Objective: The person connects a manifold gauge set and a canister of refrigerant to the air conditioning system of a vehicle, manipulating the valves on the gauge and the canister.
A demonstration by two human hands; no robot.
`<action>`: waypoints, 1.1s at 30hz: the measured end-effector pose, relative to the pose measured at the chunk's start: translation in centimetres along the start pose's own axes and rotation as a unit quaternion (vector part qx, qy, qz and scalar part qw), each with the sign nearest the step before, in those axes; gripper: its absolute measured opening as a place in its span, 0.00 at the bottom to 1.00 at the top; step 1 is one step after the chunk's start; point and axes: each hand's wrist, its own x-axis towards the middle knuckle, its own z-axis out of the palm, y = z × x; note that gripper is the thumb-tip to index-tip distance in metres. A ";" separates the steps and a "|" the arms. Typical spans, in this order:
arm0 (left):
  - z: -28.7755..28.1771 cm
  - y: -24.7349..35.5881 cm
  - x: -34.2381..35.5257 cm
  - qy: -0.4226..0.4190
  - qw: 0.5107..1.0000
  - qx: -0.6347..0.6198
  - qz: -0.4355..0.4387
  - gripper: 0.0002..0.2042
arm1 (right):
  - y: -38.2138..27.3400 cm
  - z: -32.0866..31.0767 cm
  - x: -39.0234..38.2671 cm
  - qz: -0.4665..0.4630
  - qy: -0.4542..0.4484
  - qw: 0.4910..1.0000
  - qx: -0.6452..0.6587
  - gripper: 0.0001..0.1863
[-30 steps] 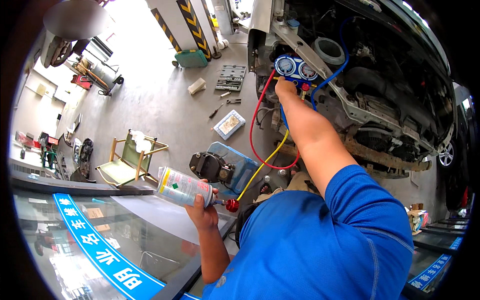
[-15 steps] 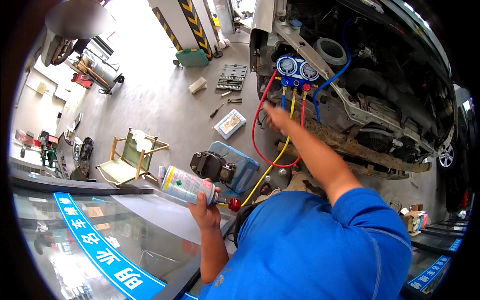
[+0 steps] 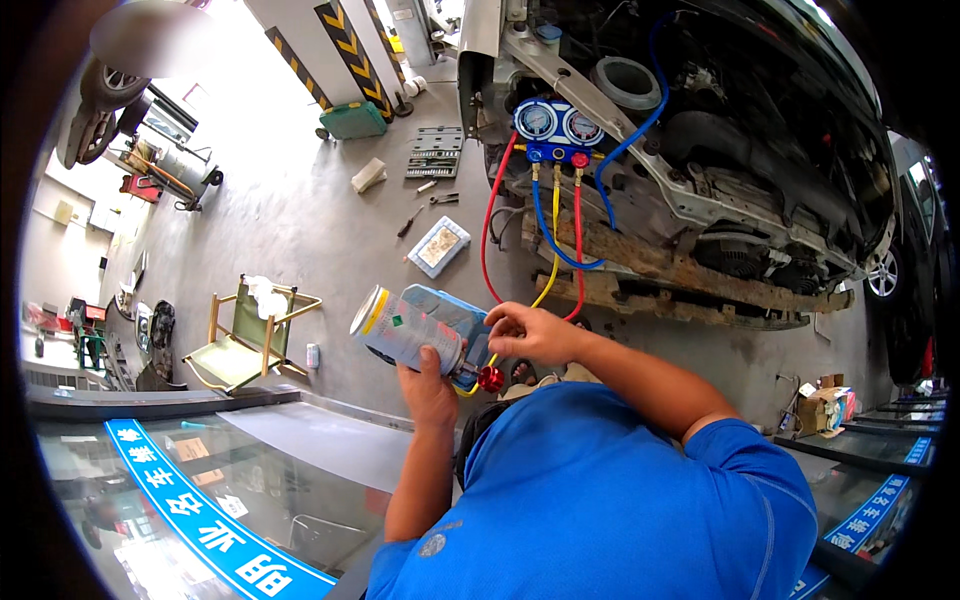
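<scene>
My left hand [image 3: 428, 388] is wrapped round a grey-white can [image 3: 408, 328] with a yellow band, tilted with its base up and to the left. At its lower end sits a can tap with a red knob [image 3: 490, 379], where the yellow hose [image 3: 551, 272] appears to join. My right hand [image 3: 530, 335] hovers just right of the can, its fingers bent and slightly apart, with nothing visible in them. A blue manifold gauge set [image 3: 558, 130] with two dials hangs at the car's front; red [image 3: 485, 230], yellow and blue hoses run from it.
The car's opened engine bay [image 3: 740, 150] fills the upper right, with a rusty bumper beam [image 3: 690, 275] in front. On the floor are a socket set [image 3: 435, 152], a parts box [image 3: 438, 247] and a green folding chair [image 3: 250, 335]. A glass panel [image 3: 300, 470] stands at lower left.
My right hand has come back from beside the gauge hoses to the can. The can has risen slightly, still in my left hand. The whole view has shifted a little.
</scene>
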 end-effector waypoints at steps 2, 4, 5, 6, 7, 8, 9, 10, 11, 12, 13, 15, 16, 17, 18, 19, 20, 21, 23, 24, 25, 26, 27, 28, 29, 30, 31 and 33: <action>0.2 -1.0 -0.2 0.003 0.997 0.081 0.022 0.26 | -2.6 1.0 -0.8 -0.038 -0.008 0.996 -0.074 0.30; 1.1 -1.4 -0.6 -0.007 0.990 0.138 0.025 0.26 | -3.3 1.5 -1.0 -0.026 -0.019 0.995 -0.090 0.35; 1.8 -1.4 -1.0 -0.018 0.988 0.154 0.017 0.26 | -3.1 1.8 -1.0 -0.042 -0.012 0.992 -0.118 0.36; 2.6 -1.2 -1.3 -0.030 0.985 0.171 0.006 0.26 | -2.7 1.9 -1.0 -0.055 -0.003 0.988 -0.144 0.36; 3.1 -1.0 -1.3 -0.038 0.987 0.155 -0.006 0.27 | -2.2 2.0 -1.0 -0.038 -0.005 0.993 -0.111 0.38; 3.1 -1.0 -1.3 -0.044 0.988 0.151 -0.011 0.27 | -1.9 2.1 -1.1 -0.043 0.002 0.994 -0.096 0.38; 3.1 -1.1 -1.4 -0.050 0.988 0.146 -0.014 0.27 | -2.0 2.2 -1.4 -0.049 0.007 0.995 -0.081 0.38; 3.0 -1.2 -1.5 -0.055 0.988 0.141 -0.017 0.27 | -1.9 2.3 -1.6 -0.055 0.013 0.996 -0.066 0.38; 2.8 -1.3 -1.6 -0.057 0.986 0.154 -0.027 0.27 | -1.4 2.4 -1.7 -0.061 0.015 0.996 -0.057 0.38; 2.5 -1.3 -1.5 -0.061 0.983 0.167 -0.037 0.28 | -1.0 2.5 -1.7 -0.069 0.019 0.996 -0.049 0.38; 2.4 -1.4 -1.5 -0.065 0.981 0.180 -0.046 0.28 | -0.7 2.5 -1.6 -0.076 0.022 0.996 -0.040 0.38; 2.4 -1.5 -1.4 -0.081 0.977 0.192 -0.050 0.29 | -1.1 2.4 -2.0 -0.065 0.028 0.996 -0.053 0.38; 2.4 -1.6 -1.4 -0.089 0.975 0.199 -0.051 0.30 | -1.4 2.3 -2.2 -0.058 0.030 0.996 -0.060 0.38; 2.4 -1.7 -1.5 -0.095 0.976 0.190 -0.057 0.30 | -1.4 2.3 -2.3 -0.057 0.026 0.997 -0.053 0.38; 2.4 -1.8 -1.5 -0.102 0.976 0.181 -0.062 0.30 | -1.4 2.3 -2.4 -0.055 0.022 0.997 -0.047 0.38; 2.4 -1.9 -1.6 -0.110 0.977 0.171 -0.068 0.31 | -1.4 2.2 -2.5 -0.054 0.019 0.998 -0.040 0.38; 2.4 -2.0 -1.6 -0.114 0.976 0.172 -0.074 0.31 | -1.2 2.1 -2.6 -0.049 0.018 0.998 -0.039 0.38; 2.3 -2.1 -1.7 -0.118 0.975 0.173 -0.080 0.31 | -0.9 2.0 -2.6 -0.044 0.017 0.998 -0.039 0.38; 2.1 -2.2 -1.7 -0.131 0.972 0.176 -0.079 0.31 | -0.2 2.0 -2.6 -0.046 0.017 0.999 -0.024 0.37; 2.0 -2.4 -1.7 -0.141 0.971 0.177 -0.073 0.31 | 0.1 2.0 -2.6 -0.053 0.017 0.998 -0.010 0.37; 1.8 -2.5 -1.6 -0.150 0.970 0.179 -0.066 0.31 | 0.3 2.0 -2.7 -0.060 0.018 0.998 0.004 0.37; 1.6 -2.6 -1.5 -0.165 0.966 0.192 -0.053 0.31 | 0.3 1.9 -2.8 -0.058 0.027 0.998 0.010 0.36; 1.2 -2.7 -1.3 -0.178 0.961 0.206 -0.039 0.31 | -0.1 1.8 -2.8 -0.055 0.034 0.998 0.016 0.36; 0.9 -2.7 -1.1 -0.191 0.956 0.219 -0.026 0.30 | -0.5 1.5 -2.8 -0.053 0.041 0.998 0.022 0.36; 0.7 -2.7 -0.9 -0.199 0.953 0.226 -0.028 0.29 | -1.0 1.2 -2.8 -0.041 0.049 0.997 0.044 0.35; 0.4 -2.6 -0.9 -0.207 0.950 0.232 -0.030 0.27 | -1.5 0.7 -2.8 -0.030 0.058 0.996 0.066 0.35; 0.2 -2.4 -0.8 -0.214 0.947 0.239 -0.034 0.26 | -1.8 0.2 -2.8 -0.017 0.067 0.994 0.089 0.34; -0.1 -1.9 -0.9 -0.248 0.896 0.364 -0.056 0.23 | -1.5 -1.4 -2.3 0.010 0.071 0.990 0.118 0.32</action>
